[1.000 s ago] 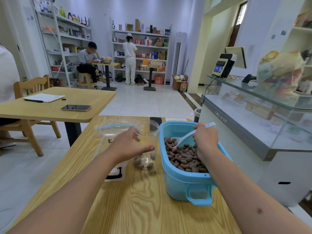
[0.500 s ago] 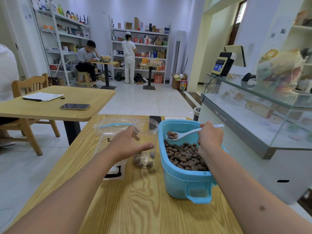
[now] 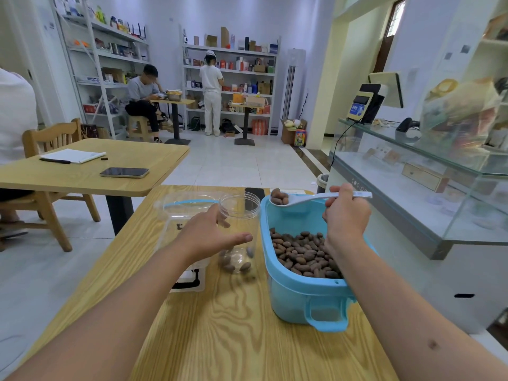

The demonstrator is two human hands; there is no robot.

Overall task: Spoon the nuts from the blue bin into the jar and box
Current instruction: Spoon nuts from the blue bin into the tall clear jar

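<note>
Holding a white spoon (image 3: 308, 198) loaded with a few nuts (image 3: 279, 197) above the far rim of the blue bin (image 3: 302, 295), right hand (image 3: 347, 213) pinches the handle, upper right of centre. Bin sits right of centre on the wooden worktop (image 3: 225, 334), about half full of nuts. Clear jar (image 3: 240, 232) stands just left of it, a few nuts at the bottom; left hand (image 3: 204, 235) wraps around it. Clear box (image 3: 182, 213) sits behind that hand.
</note>
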